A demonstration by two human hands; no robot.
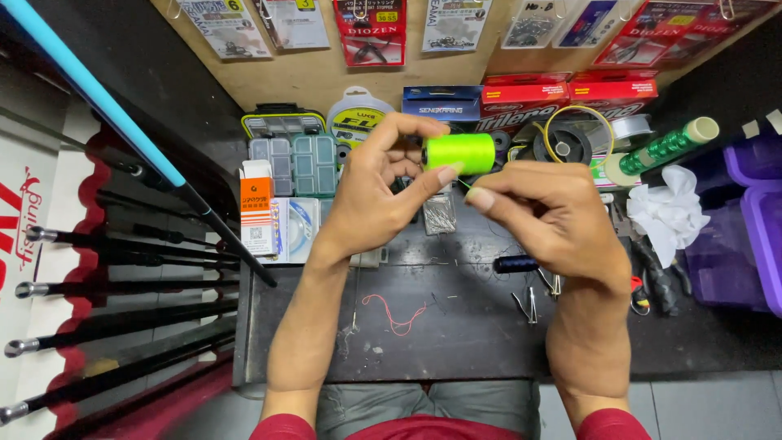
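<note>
Single head-worn view, looking steeply down, close over the dark work table (456, 326). Far edge faces a tan pegboard wall (309, 77); wearer's lap at bottom.

Your left hand (371, 195) and right hand (546, 216) are bare, with no gloves, rings or watch, and the fingernails are trimmed short. Your forearms are uncovered up to short red fabric sleeves (281, 427). Between those sleeves show your grey-green cloth trousers (423, 405).
</note>
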